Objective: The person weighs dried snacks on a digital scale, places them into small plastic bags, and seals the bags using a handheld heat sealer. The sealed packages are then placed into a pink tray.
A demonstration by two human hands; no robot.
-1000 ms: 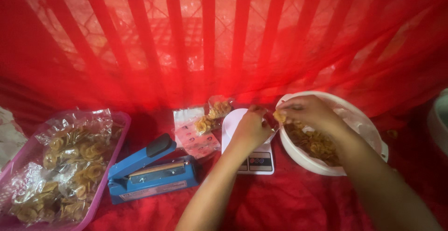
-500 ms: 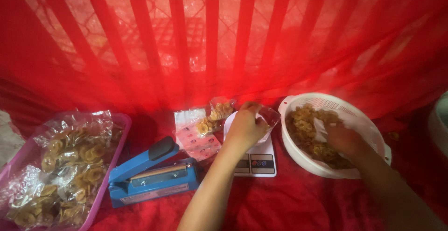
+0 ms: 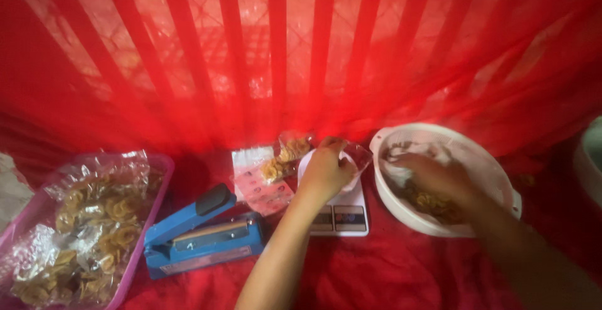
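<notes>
My left hand (image 3: 326, 171) is closed on the mouth of a small clear plastic bag (image 3: 355, 157) that rests on a white digital kitchen scale (image 3: 342, 217). My right hand (image 3: 433, 177) reaches down inside a white round basket (image 3: 489, 159) that holds brown fried snack pieces (image 3: 433, 202); its fingers are blurred among the pieces. A filled clear bag of snacks (image 3: 285, 156) lies just left of the scale on a stack of printed labels (image 3: 260, 184).
A blue hand-press bag sealer (image 3: 200, 231) lies left of the scale. A pink tray (image 3: 153, 178) at the far left holds several sealed snack bags (image 3: 88, 222). Red cloth covers the floor and hangs behind. A pale container edge (image 3: 589, 159) shows at far right.
My right hand has moved from the bag on the scale back into the white basket. My left hand has stayed on the bag.
</notes>
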